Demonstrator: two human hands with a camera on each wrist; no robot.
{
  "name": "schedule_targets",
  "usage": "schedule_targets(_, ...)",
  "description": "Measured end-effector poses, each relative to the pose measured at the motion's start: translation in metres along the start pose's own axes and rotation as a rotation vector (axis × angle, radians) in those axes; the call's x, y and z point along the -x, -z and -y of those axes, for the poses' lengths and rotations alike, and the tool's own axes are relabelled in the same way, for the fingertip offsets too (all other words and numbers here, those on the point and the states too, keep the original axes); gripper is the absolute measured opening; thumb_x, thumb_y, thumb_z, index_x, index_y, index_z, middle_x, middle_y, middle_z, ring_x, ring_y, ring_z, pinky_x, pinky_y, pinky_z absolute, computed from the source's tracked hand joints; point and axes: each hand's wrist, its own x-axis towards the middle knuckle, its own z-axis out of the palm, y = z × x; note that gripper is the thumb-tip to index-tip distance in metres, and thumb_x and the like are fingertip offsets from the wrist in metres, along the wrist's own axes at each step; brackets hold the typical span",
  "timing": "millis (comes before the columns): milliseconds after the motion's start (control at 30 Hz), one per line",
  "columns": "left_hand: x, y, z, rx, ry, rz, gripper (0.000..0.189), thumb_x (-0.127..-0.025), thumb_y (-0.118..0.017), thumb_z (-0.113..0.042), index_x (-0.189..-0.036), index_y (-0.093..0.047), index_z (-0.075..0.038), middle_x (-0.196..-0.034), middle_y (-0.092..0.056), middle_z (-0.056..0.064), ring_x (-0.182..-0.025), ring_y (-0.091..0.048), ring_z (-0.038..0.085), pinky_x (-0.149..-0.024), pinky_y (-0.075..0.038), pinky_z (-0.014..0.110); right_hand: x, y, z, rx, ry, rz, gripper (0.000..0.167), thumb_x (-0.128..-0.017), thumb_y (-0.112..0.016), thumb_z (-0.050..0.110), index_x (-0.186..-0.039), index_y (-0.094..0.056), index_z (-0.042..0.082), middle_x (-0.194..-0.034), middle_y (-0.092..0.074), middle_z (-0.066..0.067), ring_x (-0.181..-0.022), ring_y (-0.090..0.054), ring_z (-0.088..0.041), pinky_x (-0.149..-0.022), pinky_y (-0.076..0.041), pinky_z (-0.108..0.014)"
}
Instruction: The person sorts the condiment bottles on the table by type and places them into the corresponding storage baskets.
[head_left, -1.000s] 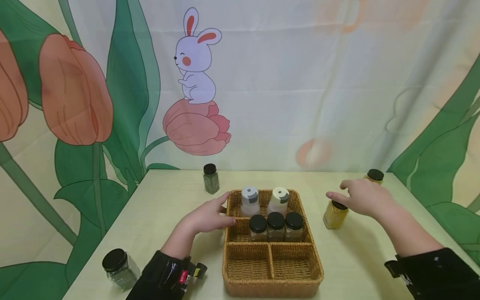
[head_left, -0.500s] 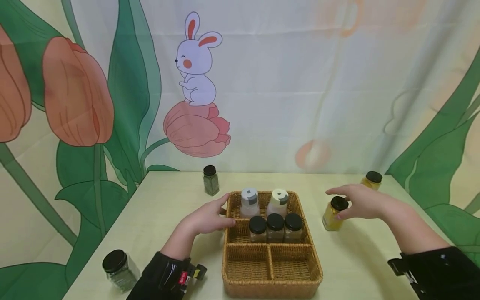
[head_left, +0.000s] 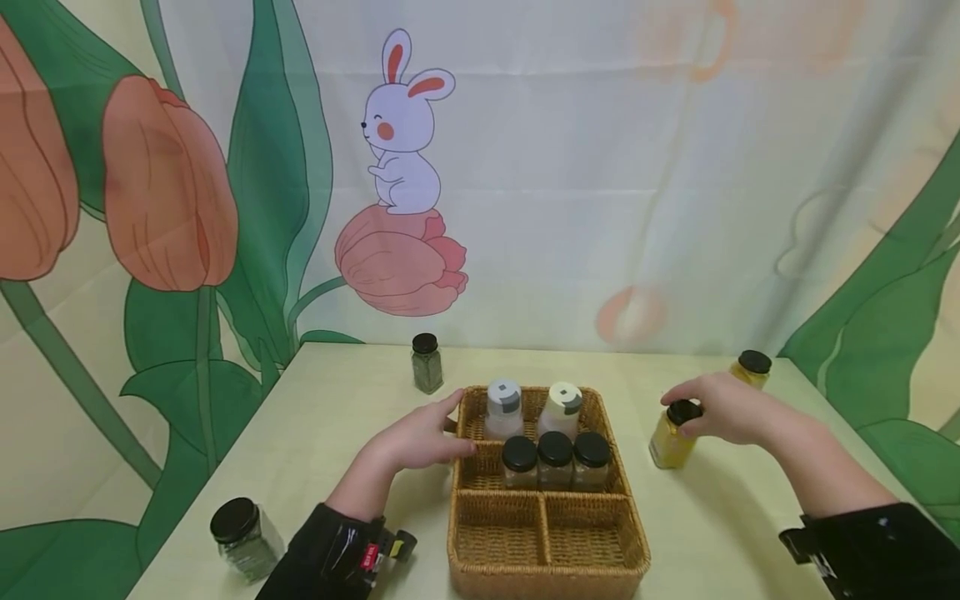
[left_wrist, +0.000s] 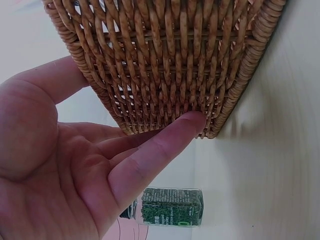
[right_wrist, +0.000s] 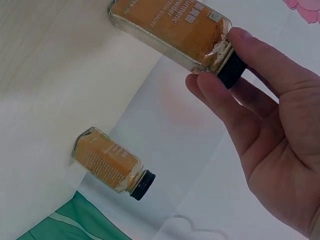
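Observation:
My left hand (head_left: 420, 435) holds the left side of a woven wicker basket (head_left: 551, 575), thumb over the rim. In the left wrist view its fingers (left_wrist: 150, 159) lie against the outer wall. Over on the right, my right hand (head_left: 731, 408) pinches a glass jar of turmeric powder (head_left: 671, 442) near its black cap, thumb on one side and fingers on the other. The right wrist view shows this turmeric jar (right_wrist: 175, 30) with its label. Inside the basket are two white-capped shakers (head_left: 504, 408) at the back and three black-lidded jars (head_left: 555, 458) in the middle compartment.
A second yellow turmeric jar (head_left: 752, 367) stands behind my right hand. A jar of green herbs (head_left: 427, 367) is at the table's back left, and another green jar (head_left: 247, 542) at front left. A printed curtain (head_left: 540, 208) hangs behind the table.
My right hand has lowered its fingers from above onto the nearer turmeric jar's cap and now grips it. My left hand keeps its place on the basket. The view has shifted slightly.

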Motion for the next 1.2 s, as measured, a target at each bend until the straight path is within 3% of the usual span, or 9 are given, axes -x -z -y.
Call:
schedule_targets(800,-0.0005,-0.0006,0.0001,-0.003,0.005,-0.007,0.098,-0.088,-0.079,-0.027,-0.163,-0.019,-0.004,-0.145,-0.052,0.025,-0.118,-0.063,0.032,-0.082,-0.058,0.042,-0.0020,-0.0002,0.0024,0.045,0.016,0.011,0.039,-0.085,-0.083,0.012,-0.120,-0.072,-0.001,-0.114,-0.072,-0.014,-0.102,-0.069,-0.033,-0.080,-0.058,-0.046)
schedule_targets(1200,0.0005,-0.0003,0.0001,0.012,0.000,0.001,0.099,-0.088,-0.079,-0.026,-0.162,-0.018,-0.003,-0.143,-0.052,0.028,-0.108,-0.067,0.027,-0.078,-0.058,0.039,0.0008,0.0068,0.0053,0.059,-0.019,0.017,0.039,-0.084,-0.084,0.015,-0.118,-0.073,-0.001,-0.110,-0.072,-0.014,-0.097,-0.069,-0.032,-0.078,-0.057,-0.047)
